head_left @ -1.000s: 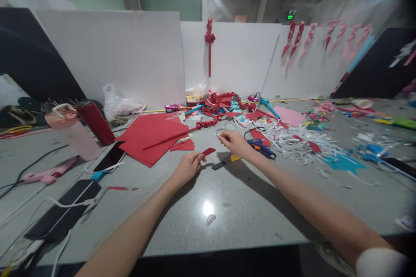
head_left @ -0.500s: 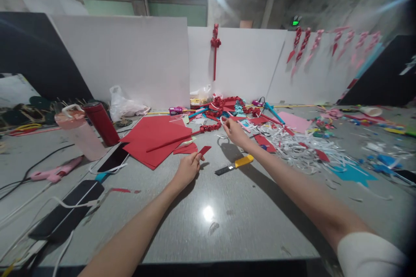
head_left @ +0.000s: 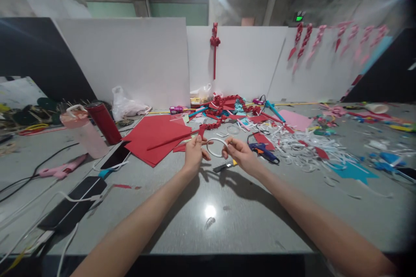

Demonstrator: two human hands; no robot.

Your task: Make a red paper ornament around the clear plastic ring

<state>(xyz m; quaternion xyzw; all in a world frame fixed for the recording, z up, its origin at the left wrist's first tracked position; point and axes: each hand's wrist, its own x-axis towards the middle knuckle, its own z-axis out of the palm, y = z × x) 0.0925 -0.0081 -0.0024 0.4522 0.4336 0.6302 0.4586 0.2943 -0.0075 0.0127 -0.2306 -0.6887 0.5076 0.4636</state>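
Note:
My left hand [head_left: 194,155] pinches a small red paper strip [head_left: 201,130], which stands up above the thumb. My right hand [head_left: 241,154] grips the right side of a thin white ring [head_left: 217,139], which looks like a narrow roll of tape. The ring is upright between both hands, its left edge close to my left fingers. On the table just below lies a utility knife [head_left: 221,167], its yellow handle partly covered by my right hand. Left of my left hand are large red paper sheets [head_left: 156,136], with a red stick lying across them.
A blue glue gun [head_left: 264,152] and a heap of white paper strips [head_left: 297,147] lie to the right. At the left are a pink glue gun [head_left: 65,168], a power bank [head_left: 76,203] with cables, a red flask [head_left: 104,123] and a clear bottle [head_left: 86,134]. White boards stand behind.
My right hand has drawn back toward my body, bringing the white ring beside my left hand. My left hand has turned and lifted the red strip more upright. The blue glue gun is now uncovered.

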